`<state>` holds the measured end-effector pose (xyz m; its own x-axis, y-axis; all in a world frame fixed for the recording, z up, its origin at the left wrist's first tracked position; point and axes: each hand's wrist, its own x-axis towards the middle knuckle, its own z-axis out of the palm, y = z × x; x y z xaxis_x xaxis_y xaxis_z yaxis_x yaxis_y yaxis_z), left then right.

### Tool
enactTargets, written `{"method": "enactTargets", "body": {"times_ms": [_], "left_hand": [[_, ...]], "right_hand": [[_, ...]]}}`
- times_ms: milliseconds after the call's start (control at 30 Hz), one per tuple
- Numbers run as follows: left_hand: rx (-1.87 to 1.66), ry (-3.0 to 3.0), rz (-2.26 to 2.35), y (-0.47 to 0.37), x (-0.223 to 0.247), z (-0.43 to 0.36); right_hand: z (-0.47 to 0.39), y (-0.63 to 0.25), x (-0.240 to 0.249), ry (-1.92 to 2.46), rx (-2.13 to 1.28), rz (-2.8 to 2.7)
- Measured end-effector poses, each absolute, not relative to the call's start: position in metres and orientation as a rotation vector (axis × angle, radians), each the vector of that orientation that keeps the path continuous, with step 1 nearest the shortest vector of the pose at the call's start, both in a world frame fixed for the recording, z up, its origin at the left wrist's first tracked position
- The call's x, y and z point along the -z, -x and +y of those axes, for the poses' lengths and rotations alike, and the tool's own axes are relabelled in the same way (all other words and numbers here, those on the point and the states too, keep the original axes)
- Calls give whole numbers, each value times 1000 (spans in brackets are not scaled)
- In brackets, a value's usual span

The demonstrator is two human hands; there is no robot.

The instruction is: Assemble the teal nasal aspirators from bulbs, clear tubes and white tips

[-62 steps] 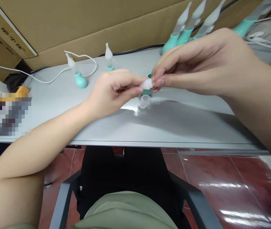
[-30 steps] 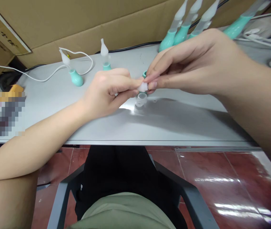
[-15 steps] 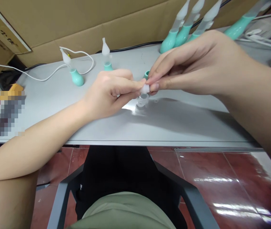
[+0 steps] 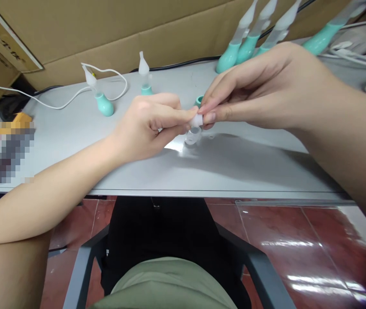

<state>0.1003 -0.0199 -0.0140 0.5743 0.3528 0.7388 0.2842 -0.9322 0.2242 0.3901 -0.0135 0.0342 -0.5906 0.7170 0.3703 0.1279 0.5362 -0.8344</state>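
Over the middle of the table, both my hands meet at a small white translucent piece (image 4: 197, 120). My left hand (image 4: 157, 124) pinches it from the left with fingertips. From the right, my right hand (image 4: 253, 94) grips it between thumb and fingers, which hide part of it. Directly below is a clear plastic tube piece (image 4: 193, 136); whether it touches the white piece I cannot tell. Behind the fingertips shows the open rim of a teal bulb (image 4: 198, 101), mostly covered by my right hand.
Assembled teal nasal aspirators with white tips stand at the back: one (image 4: 104, 104) at left, another (image 4: 146, 81) nearer the middle, several (image 4: 229, 56) at right. A white cable (image 4: 73, 95) curls on the grey table (image 4: 131, 176). A cardboard wall (image 4: 112, 34) rises behind.
Both hands keep almost the same pose around the white piece. The view has shifted very slightly; nothing has been let go or picked up.
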Motion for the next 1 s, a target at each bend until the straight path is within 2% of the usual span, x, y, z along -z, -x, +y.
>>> {"method": "enactTargets", "body": {"times_ms": [333, 600, 833, 1000], "left_hand": [[-1183, -2686, 559, -98, 14, -23], [-1234, -2646, 511, -103, 13, -29], [-1329, -2654, 611, -105, 3, -31], [-1403, -2630, 267, -100, -5, -32]], "right_hand": [[-12, -389, -31, 627, -1091, -2051], [-18, -389, -37, 687, -1138, -2041], [-38, -392, -54, 786, -1009, -1991], [-28, -415, -68, 904, -915, -2027]]}}
